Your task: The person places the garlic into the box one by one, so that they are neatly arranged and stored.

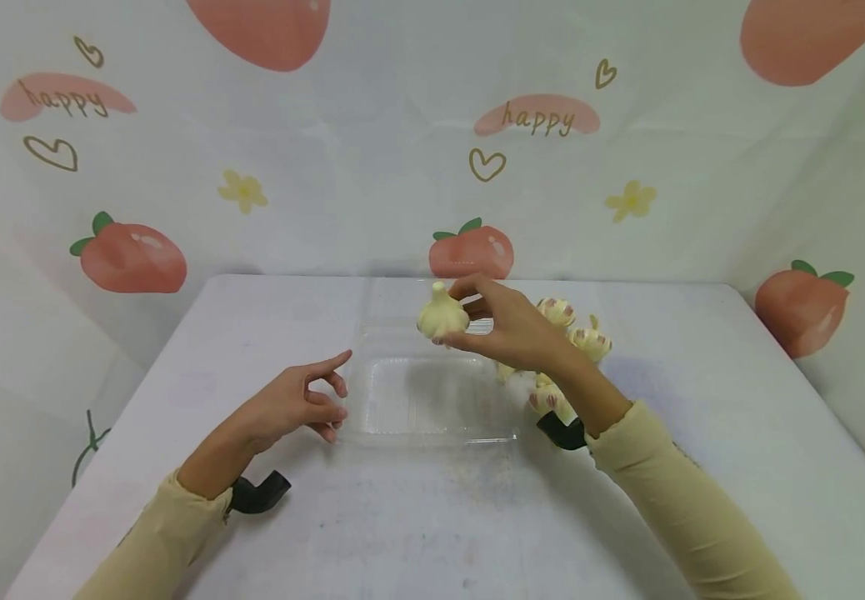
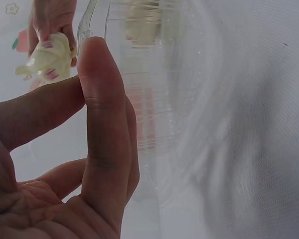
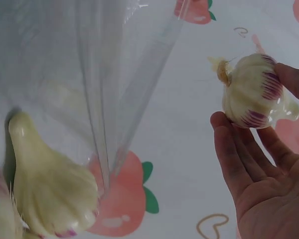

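My right hand [image 1: 515,329] holds a garlic bulb [image 1: 443,315] by its sides between thumb and fingertips, raised above a clear plastic box [image 1: 432,437]. The right wrist view shows the purple-streaked bulb [image 3: 251,89] in the fingers of that hand [image 3: 269,199]. My left hand [image 1: 282,408] is at the box's left side, index finger extended and the other fingers bent. In the left wrist view a fingertip of the left hand [image 2: 65,149] lies against the clear rim [image 2: 92,17]; whether it presses there I cannot tell.
Several garlic bulbs [image 1: 590,343] lie just right of the box, partly hidden by the right hand and forearm. One of them [image 3: 55,189] shows large in the right wrist view. Behind the white table [image 1: 402,517] hangs a printed cloth [image 1: 372,150].
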Demonstrator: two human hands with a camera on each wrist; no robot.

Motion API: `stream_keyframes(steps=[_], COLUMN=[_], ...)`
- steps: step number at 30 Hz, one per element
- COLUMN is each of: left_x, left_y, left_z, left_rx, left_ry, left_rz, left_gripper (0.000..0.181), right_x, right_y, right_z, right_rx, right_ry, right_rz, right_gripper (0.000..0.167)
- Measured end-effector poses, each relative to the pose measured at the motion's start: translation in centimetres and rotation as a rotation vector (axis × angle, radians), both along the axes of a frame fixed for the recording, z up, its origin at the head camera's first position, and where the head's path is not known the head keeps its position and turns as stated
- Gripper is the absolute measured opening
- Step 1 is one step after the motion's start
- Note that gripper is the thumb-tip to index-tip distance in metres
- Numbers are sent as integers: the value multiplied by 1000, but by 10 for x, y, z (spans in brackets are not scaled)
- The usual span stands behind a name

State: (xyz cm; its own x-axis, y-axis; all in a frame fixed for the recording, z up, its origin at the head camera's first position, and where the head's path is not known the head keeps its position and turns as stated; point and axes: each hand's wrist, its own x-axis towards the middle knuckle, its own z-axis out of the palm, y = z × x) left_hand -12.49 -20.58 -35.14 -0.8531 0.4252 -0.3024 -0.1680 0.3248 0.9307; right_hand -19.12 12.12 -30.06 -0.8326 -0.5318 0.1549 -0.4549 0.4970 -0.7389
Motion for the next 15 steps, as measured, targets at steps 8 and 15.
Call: stream_keyframes(steps=[8, 15], left_x=[0, 0], left_y=[0, 0], left_z=[-1, -2], left_rx=[2, 6], left_ry=[11, 13], left_rz=[1, 9], left_gripper=[87, 87], right_x=[6, 12], right_y=[-14, -15], right_z=[-8, -13], right_rx=[10, 20], right_ry=[-42, -42], right_rz=[-9, -17], right_gripper=[54, 54])
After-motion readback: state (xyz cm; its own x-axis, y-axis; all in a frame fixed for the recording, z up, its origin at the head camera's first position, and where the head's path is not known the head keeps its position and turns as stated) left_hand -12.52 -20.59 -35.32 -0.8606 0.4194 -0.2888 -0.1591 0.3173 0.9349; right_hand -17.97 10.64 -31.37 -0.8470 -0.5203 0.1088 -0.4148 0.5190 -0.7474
